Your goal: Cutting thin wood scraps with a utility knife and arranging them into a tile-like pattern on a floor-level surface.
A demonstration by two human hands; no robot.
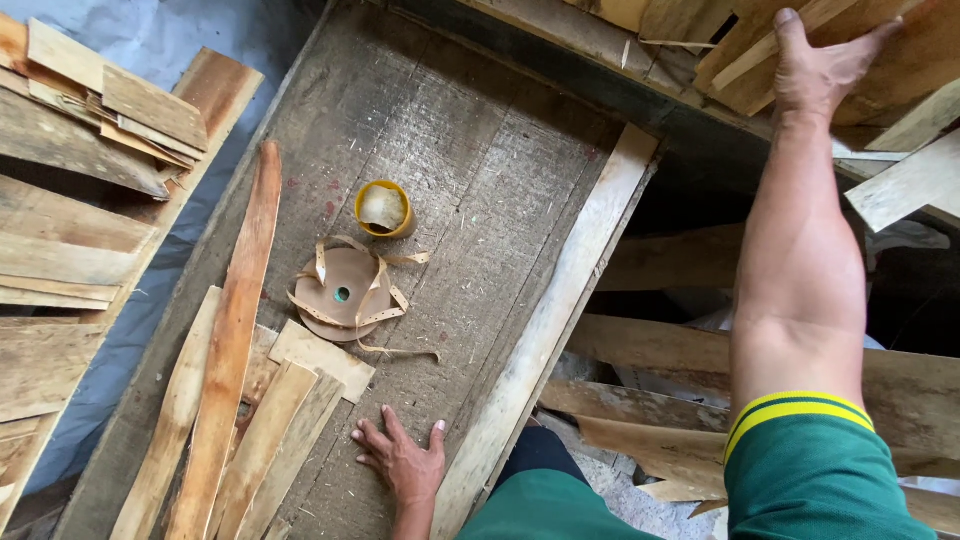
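Head view, looking straight down at our two hands over a rough grey plank desk [470,170] with a pale wooden rail along its right edge. Our left hand [402,460] lies flat on the boards, fingers spread wide, holding nothing. Just beside it on the left is a fan of thin pale wood offcuts [270,430], and next to those a long reddish-brown strip of bark-edged wood [235,330] running up the desk.

Only container we can spot is a small round yellow cup [384,208] further up the desk, with something pale and crumpled inside, can't tell what. Touching it below is a flat tan cardboard disc [343,285] with a small green hole in the middle, loose tan tape ribbon curling around it.

Our right hand [820,65] is stretched out far right, palm open, pressed against a pile of flat wooden slats [900,60], not gripping that we can see.

More stacked weathered slats [70,230] sit off left on blue-grey sheeting.
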